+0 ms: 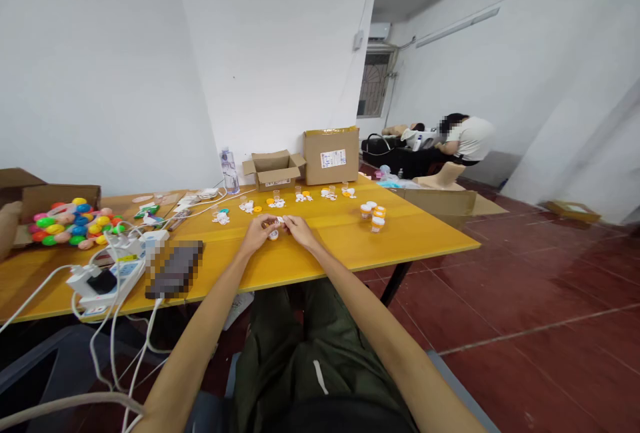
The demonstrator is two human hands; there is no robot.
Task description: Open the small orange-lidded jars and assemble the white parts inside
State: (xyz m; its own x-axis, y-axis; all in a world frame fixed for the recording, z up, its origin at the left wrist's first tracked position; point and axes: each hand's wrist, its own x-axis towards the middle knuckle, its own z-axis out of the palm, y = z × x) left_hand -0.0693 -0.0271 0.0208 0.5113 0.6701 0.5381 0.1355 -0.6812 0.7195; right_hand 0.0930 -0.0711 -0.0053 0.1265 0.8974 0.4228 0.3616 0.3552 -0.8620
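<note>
Over the near middle of the table, my left hand (258,236) has its fingers closed round what looks like a small jar, mostly hidden by them. Close beside it, my right hand (301,230) pinches a small white piece (281,220). A small round white item (273,235) shows just under the fingers of my left hand. Beyond my hands stretches a row of small piles of white pieces (247,207), with clear jars (277,195) and orange lids (257,209) among them. On the right stand several filled jars (378,222) with white and orange tops.
An open carton (274,172), a closed carton (332,158) and a water bottle (229,172) stand along the wall. Left are colourful plastic balls (75,223), a power strip (117,280) with cables and a phone (175,269). A person (470,138) sits bent over at the back right.
</note>
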